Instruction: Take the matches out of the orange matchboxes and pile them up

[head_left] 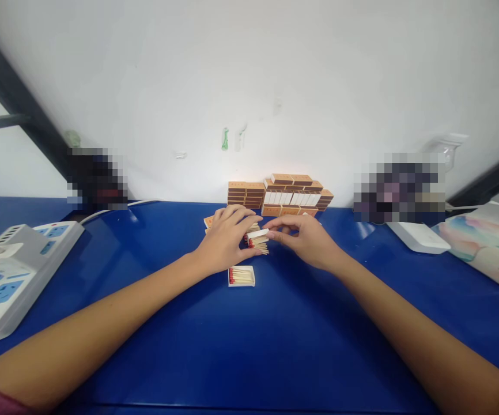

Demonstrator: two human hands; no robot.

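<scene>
My right hand (307,239) pinches a small white matchbox tray (258,234) by its right end, tilted above some loose matches. Curved over the same spot from the left is my left hand (226,239). Its thumb presses against red-headed matches (259,246) beneath the tray, and its fingers reach over the far side, their tips partly hidden. Nearer to me, a second white tray (241,283) lies flat on the blue table, filled with matches whose red heads point left. An orange matchbox piece (208,222) shows behind my left hand.
Brown matchboxes are stacked against the wall in a left stack (246,195) and a larger right stack (293,199). A white power strip (65,245) stands at the left. On the right are a white box-like device (420,236) and a pastel-coloured packet (487,242).
</scene>
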